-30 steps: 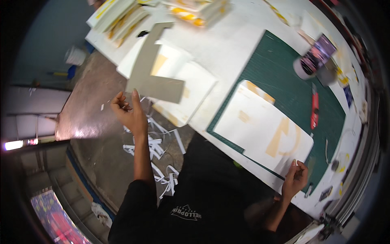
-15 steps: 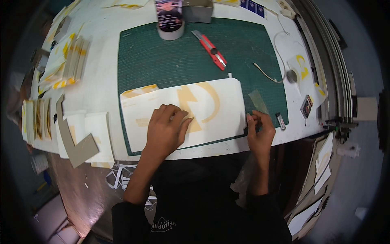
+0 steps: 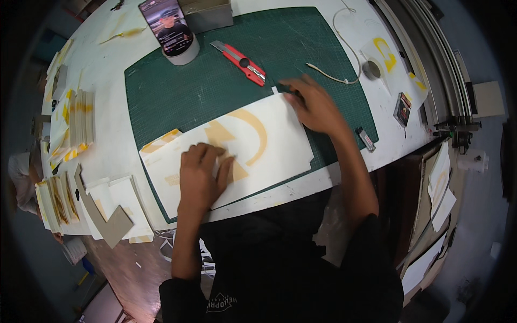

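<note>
A white sheet (image 3: 285, 137) with a pale orange arc and angular shapes lies slanted on the green cutting mat (image 3: 161, 91). Over its middle, my left hand (image 3: 202, 177) rests with bent fingers, thumb and index tip close together; whatever may be between them is hidden. My right hand (image 3: 312, 105) is at the sheet's far right corner, its fingers somewhat blurred but apart. Just beyond those fingertips, a small white tab (image 3: 276, 90) juts from the sheet's far edge. A red utility knife (image 3: 240, 63) lies on the mat past the sheet, blade pointing far left.
A phone (image 3: 168, 29) leans on a white tape roll (image 3: 182, 54). Stacked folded pieces (image 3: 81, 126) and an L-shaped grey board (image 3: 116, 226) lie at left. To the right are a cable (image 3: 344, 81), a lighter (image 3: 365, 139) and a small dark box (image 3: 402, 109).
My right hand has moved from the sheet's near right side up to its far right corner, fingers spreading. The left hand stays on the sheet. The whole view has turned and shifted.
</note>
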Tool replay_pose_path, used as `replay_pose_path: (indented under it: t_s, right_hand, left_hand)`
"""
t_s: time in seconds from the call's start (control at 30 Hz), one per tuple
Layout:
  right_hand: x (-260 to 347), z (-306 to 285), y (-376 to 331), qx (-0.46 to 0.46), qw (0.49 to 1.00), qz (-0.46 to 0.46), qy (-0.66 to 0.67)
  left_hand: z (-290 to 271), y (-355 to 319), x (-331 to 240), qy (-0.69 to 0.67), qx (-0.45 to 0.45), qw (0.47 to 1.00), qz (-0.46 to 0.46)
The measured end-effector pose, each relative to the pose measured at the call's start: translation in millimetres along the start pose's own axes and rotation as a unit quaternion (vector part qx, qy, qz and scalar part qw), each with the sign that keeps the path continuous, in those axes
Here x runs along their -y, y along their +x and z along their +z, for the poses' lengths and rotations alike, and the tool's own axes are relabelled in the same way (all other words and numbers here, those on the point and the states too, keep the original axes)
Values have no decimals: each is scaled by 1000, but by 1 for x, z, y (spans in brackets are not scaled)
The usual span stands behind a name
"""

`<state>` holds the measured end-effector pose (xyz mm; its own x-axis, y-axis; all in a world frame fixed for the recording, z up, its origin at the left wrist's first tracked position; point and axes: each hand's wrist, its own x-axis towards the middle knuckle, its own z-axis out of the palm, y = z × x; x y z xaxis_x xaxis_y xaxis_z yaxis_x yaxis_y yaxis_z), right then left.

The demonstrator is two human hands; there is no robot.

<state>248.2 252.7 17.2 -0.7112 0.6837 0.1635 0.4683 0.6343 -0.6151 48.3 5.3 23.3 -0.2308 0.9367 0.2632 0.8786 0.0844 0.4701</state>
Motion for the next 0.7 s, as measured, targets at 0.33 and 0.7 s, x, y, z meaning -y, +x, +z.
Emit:
replay_pose_path:
  t_s: [0.33, 0.7]
  right_hand:
    - [0, 8, 11, 83, 995, -32, -45]
    - [19, -16, -102, -89, 993, -40, 65]
  left_hand:
    - [26, 92, -6, -49, 35, 998, -2]
    - [40, 103, -12, -46, 75, 996, -6]
